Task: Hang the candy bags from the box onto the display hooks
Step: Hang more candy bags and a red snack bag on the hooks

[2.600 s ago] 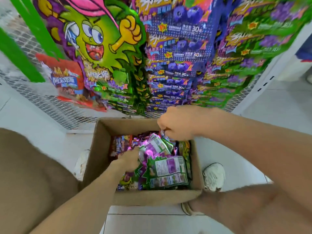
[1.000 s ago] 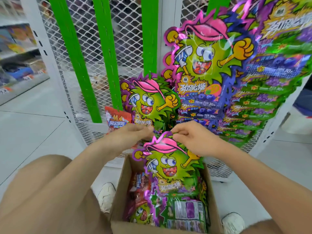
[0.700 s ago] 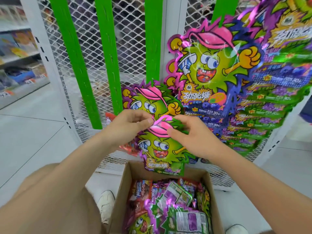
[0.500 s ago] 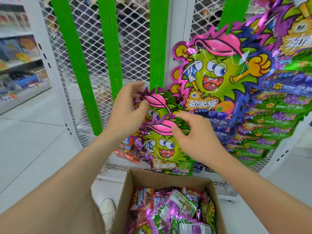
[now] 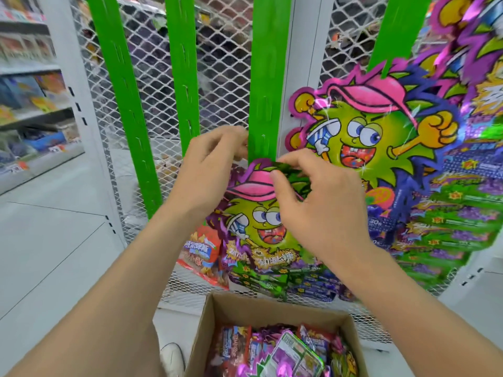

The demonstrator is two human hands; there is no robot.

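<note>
At frame centre, our right hand [image 5: 313,202] pinches the bag [image 5: 261,227] by its top; grip of left hand [image 5: 215,164] unclear. Likely light, floppy foil.

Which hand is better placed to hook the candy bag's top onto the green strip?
Right, probably. The right hand pinches the candy bag at its top, just below the green strip; the left hand is beside the strip, its hold unclear.

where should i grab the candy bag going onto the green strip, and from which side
Pinch the bag at its top edge, coming from the front, as the right hand does. It is flat and lies face-out against the strip and mesh, so its back is blocked.
</note>
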